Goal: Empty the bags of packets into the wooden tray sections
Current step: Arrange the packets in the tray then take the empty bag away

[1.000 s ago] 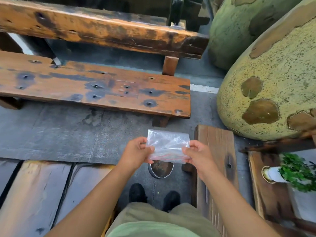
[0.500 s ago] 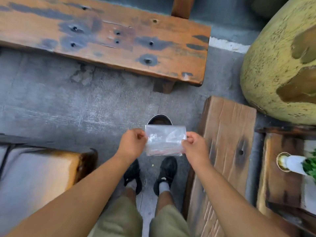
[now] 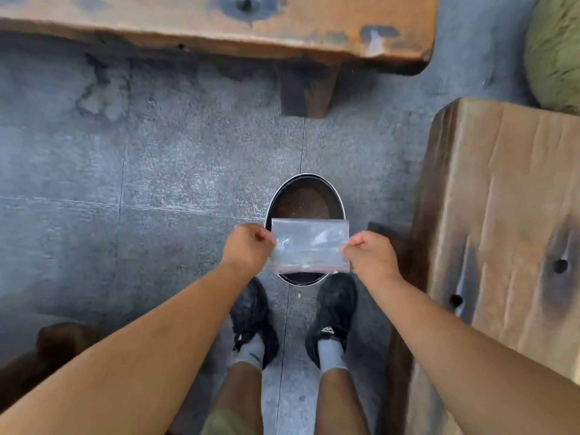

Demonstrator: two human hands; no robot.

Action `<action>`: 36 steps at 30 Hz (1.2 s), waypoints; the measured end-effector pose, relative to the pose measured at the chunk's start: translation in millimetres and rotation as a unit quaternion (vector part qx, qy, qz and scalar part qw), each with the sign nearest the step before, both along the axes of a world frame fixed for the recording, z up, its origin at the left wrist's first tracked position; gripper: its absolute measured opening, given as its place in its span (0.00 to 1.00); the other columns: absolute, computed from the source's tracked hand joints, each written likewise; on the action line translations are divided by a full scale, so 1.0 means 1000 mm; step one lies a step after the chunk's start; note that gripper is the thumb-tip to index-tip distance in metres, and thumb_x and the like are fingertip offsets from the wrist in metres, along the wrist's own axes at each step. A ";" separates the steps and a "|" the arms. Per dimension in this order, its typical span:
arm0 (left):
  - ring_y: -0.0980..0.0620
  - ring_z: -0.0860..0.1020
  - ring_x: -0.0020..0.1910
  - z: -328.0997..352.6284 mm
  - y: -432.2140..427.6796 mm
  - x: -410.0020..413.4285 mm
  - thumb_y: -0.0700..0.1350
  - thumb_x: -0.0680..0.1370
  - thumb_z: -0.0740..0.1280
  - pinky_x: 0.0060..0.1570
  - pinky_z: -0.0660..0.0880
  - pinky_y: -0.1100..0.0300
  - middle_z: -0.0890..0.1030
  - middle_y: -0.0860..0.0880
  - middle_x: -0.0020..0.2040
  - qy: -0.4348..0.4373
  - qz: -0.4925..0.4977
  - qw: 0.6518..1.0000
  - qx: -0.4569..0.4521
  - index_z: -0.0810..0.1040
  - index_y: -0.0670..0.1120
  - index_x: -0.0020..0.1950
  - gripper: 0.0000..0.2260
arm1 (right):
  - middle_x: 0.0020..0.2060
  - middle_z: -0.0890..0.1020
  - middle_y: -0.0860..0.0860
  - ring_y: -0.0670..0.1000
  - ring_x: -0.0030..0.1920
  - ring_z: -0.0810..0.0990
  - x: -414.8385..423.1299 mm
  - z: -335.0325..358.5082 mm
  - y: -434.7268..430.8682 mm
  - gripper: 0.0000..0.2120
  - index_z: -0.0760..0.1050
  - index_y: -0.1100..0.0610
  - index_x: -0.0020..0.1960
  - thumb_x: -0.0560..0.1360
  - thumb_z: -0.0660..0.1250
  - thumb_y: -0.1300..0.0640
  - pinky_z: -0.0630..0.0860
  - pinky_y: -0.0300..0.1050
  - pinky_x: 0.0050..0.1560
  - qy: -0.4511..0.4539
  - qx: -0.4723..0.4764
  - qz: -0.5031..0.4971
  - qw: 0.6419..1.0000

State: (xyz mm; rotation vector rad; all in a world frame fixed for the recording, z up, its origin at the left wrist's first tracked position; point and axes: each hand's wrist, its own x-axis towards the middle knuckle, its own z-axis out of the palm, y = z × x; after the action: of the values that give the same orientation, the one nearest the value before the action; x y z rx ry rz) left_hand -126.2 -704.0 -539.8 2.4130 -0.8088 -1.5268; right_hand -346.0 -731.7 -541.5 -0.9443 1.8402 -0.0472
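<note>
A clear zip bag (image 3: pixel 309 246) with a thin red seal line along its near edge is stretched flat between my hands. My left hand (image 3: pixel 248 248) pinches its left edge and my right hand (image 3: pixel 368 257) pinches its right edge. The bag looks empty. It hangs directly above a round metal bin (image 3: pixel 306 196) with a dark inside that stands on the floor in front of my feet. No wooden tray or packets are in view.
A worn wooden bench (image 3: pixel 219 29) runs across the top. A thick wooden slab (image 3: pixel 502 230) stands at my right, close to my right arm. Grey stone tiles (image 3: pixel 141 183) cover the floor. A dark wooden edge (image 3: pixel 56 343) shows at lower left.
My view has tilted further down and closer to the floor. The bag, held by both hands throughout, now lies over the metal bin rather than in front of it.
</note>
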 end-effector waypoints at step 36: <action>0.49 0.80 0.40 -0.026 -0.007 0.000 0.44 0.77 0.70 0.40 0.73 0.59 0.81 0.47 0.41 -0.075 -0.190 0.979 -0.024 0.76 0.47 0.46 0.04 | 0.38 0.78 0.48 0.52 0.40 0.78 0.009 -0.014 -0.007 0.06 0.78 0.53 0.55 0.78 0.68 0.56 0.76 0.46 0.44 0.079 -0.050 0.195 0.976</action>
State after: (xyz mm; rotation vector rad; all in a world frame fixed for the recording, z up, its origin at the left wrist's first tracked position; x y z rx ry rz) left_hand -126.5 -711.3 -566.1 2.4634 -1.3899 -1.4293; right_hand -336.8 -738.6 -555.6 -1.3993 1.7766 0.1831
